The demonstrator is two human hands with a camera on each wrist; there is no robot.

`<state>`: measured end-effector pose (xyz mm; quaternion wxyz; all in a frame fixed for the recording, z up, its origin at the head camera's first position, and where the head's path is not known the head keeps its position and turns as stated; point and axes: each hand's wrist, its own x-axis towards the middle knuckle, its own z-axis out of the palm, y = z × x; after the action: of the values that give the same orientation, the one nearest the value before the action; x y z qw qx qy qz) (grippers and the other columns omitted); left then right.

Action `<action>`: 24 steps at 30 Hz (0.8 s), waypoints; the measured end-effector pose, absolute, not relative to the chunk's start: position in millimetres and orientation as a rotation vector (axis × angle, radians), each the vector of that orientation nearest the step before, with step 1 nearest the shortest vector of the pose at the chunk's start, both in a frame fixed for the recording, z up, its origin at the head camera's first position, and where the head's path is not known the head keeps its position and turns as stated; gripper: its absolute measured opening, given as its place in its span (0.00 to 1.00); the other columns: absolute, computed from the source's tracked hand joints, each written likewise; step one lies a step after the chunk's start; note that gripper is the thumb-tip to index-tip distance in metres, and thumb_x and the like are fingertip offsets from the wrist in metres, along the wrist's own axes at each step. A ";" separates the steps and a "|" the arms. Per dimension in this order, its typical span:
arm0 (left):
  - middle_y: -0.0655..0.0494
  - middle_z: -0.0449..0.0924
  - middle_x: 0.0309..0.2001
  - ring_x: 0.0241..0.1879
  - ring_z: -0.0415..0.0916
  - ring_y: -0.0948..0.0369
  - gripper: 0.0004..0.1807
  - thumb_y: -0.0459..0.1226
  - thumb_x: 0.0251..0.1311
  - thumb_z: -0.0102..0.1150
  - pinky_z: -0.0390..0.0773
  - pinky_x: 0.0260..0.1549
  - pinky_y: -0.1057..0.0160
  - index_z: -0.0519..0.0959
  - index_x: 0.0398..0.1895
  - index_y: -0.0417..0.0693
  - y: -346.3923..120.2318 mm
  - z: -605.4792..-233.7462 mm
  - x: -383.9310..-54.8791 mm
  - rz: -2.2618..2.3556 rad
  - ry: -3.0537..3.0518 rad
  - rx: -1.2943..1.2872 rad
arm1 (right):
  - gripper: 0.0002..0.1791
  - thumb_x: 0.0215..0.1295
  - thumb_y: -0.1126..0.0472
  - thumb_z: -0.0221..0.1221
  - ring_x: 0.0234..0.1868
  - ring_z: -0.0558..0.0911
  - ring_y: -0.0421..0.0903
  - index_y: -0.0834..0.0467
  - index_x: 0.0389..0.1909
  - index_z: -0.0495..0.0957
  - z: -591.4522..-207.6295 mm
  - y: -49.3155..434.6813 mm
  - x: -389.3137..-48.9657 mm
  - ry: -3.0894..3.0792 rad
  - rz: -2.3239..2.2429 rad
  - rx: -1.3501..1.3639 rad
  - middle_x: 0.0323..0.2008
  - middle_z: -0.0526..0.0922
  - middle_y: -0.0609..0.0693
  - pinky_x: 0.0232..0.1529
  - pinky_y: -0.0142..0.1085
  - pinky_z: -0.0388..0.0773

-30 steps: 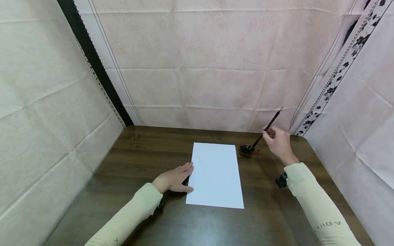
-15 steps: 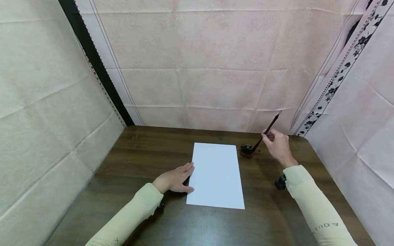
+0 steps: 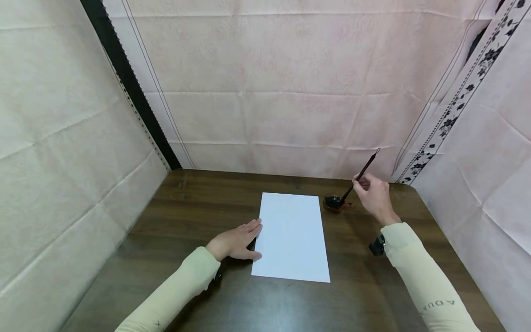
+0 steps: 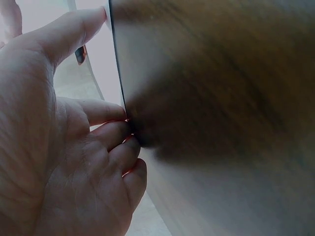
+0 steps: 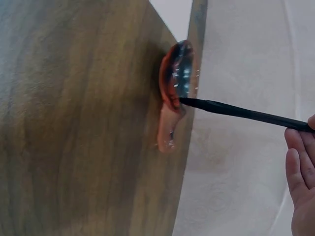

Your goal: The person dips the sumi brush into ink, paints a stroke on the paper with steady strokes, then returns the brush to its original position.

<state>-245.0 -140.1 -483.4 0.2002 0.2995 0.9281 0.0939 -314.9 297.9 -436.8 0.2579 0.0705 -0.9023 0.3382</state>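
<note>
Brush (image 5: 246, 113) | pinched in right hand (image 3: 375, 196) | well apart from left hand (image 3: 235, 241)

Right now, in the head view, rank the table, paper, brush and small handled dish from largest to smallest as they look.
1. table
2. paper
Unranked: brush and dish; the brush looks longer, the dish broader.

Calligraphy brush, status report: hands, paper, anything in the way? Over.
Right hand grips calligraphy brush, tip at spoon-shaped dish. Left hand touches left edge of white paper, no marks seen. No obstacle visible between dish and paper.
</note>
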 end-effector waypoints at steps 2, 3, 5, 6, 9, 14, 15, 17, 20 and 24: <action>0.50 0.43 0.88 0.87 0.44 0.52 0.52 0.61 0.71 0.58 0.56 0.83 0.49 0.50 0.86 0.44 -139.8 -484.4 -244.7 0.264 2.595 0.837 | 0.09 0.75 0.61 0.62 0.43 0.90 0.54 0.60 0.47 0.86 -439.1 299.0 -314.1 -2.446 0.905 0.193 0.41 0.92 0.58 0.39 0.14 0.70; 0.50 0.43 0.88 0.87 0.44 0.53 0.52 0.61 0.71 0.58 0.56 0.83 0.49 0.50 0.86 0.44 -139.8 -484.2 -244.4 0.266 2.594 0.836 | 0.09 0.75 0.61 0.62 0.43 0.90 0.53 0.60 0.47 0.86 -439.6 299.7 -313.9 -2.444 0.901 0.194 0.41 0.92 0.58 0.39 0.13 0.70; 0.50 0.43 0.88 0.87 0.44 0.53 0.52 0.61 0.71 0.58 0.55 0.83 0.49 0.50 0.86 0.44 -139.7 -484.3 -244.3 0.267 2.596 0.836 | 0.08 0.75 0.61 0.62 0.42 0.89 0.53 0.60 0.46 0.87 -439.4 301.1 -313.8 -2.434 0.886 0.196 0.40 0.92 0.58 0.39 0.13 0.69; 0.49 0.43 0.88 0.87 0.44 0.52 0.52 0.61 0.71 0.58 0.55 0.84 0.49 0.51 0.86 0.44 -139.7 -484.1 -244.3 0.269 2.597 0.837 | 0.08 0.75 0.61 0.62 0.42 0.89 0.52 0.60 0.46 0.87 -438.6 301.7 -313.9 -2.429 0.881 0.197 0.40 0.92 0.58 0.39 0.12 0.69; 0.49 0.43 0.88 0.87 0.44 0.52 0.52 0.61 0.71 0.58 0.55 0.84 0.49 0.51 0.86 0.43 -139.7 -482.8 -244.3 0.272 2.598 0.840 | 0.09 0.75 0.61 0.62 0.41 0.89 0.52 0.60 0.46 0.87 -433.7 303.2 -313.3 -2.426 0.866 0.203 0.41 0.92 0.59 0.38 0.12 0.69; 0.49 0.43 0.88 0.87 0.44 0.52 0.52 0.60 0.71 0.59 0.56 0.83 0.49 0.50 0.86 0.44 -139.5 -481.8 -244.3 0.278 2.597 0.835 | 0.10 0.76 0.59 0.61 0.41 0.90 0.52 0.59 0.48 0.87 -421.5 303.0 -310.3 -2.428 0.875 0.211 0.41 0.92 0.60 0.37 0.13 0.70; 0.49 0.43 0.88 0.87 0.44 0.52 0.52 0.60 0.71 0.58 0.56 0.83 0.49 0.50 0.86 0.44 -139.5 -482.1 -244.5 0.279 2.596 0.835 | 0.10 0.76 0.59 0.61 0.41 0.89 0.47 0.59 0.48 0.87 -418.7 302.4 -309.6 -2.425 0.882 0.210 0.42 0.92 0.60 0.37 0.13 0.70; 0.49 0.43 0.88 0.87 0.44 0.52 0.52 0.61 0.71 0.58 0.56 0.83 0.49 0.50 0.86 0.44 -139.9 -482.8 -244.7 0.277 2.596 0.837 | 0.10 0.76 0.59 0.61 0.39 0.86 0.34 0.59 0.48 0.87 -414.3 300.7 -308.8 -2.413 0.887 0.209 0.41 0.92 0.59 0.37 0.13 0.70; 0.49 0.43 0.88 0.87 0.44 0.52 0.51 0.61 0.71 0.58 0.56 0.83 0.49 0.51 0.86 0.43 -140.3 -483.6 -245.0 0.276 2.597 0.839 | 0.10 0.75 0.59 0.62 0.36 0.77 0.19 0.59 0.48 0.87 -406.9 296.7 -306.9 -2.386 0.900 0.214 0.41 0.93 0.58 0.37 0.12 0.71; 0.49 0.43 0.88 0.87 0.44 0.52 0.52 0.61 0.71 0.58 0.56 0.83 0.49 0.51 0.86 0.43 -140.3 -484.8 -244.6 0.270 2.596 0.845 | 0.09 0.73 0.60 0.64 0.34 0.75 0.14 0.60 0.47 0.87 -398.0 288.0 -301.9 -2.357 0.937 0.224 0.40 0.92 0.59 0.37 0.12 0.72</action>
<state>-244.6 -140.3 -484.8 0.1975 0.3020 0.9276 0.0966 -301.9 288.0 -398.0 0.2935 0.0841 -0.8849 0.3517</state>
